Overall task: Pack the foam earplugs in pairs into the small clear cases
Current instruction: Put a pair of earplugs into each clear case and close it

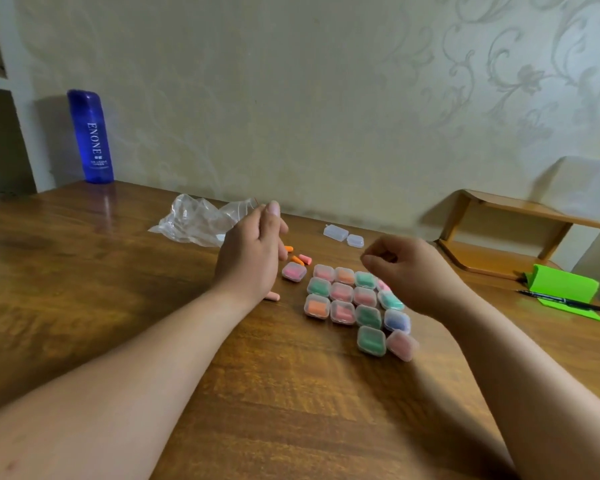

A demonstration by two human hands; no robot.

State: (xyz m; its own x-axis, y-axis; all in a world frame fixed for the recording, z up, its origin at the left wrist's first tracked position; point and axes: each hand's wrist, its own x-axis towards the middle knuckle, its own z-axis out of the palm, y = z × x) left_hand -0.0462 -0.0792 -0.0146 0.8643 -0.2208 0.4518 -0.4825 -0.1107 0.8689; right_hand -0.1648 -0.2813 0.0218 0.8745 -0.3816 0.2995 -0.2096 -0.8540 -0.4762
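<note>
Left hand [248, 258] raised, fingers loosely extended and apart, holding nothing; right hand [409, 271] curled, fingertips pinched together, contents can't be told. Filled clear cases [352, 303] clustered on wooden table [101, 271] between and below hands; loose earplugs [300, 258] just beside left hand; two empty cases [343, 235] further back near plastic bag [194, 220].

Light was dim and warm; soft glare lay on the bench [84, 237]; both hands blurred slightly; the wide lens bent the edges.

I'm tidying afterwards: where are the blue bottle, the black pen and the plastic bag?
blue bottle [91, 140], head view, middle of its body.
black pen [561, 301], head view, mid-barrel.
plastic bag [196, 220], head view, crumpled centre.
</note>
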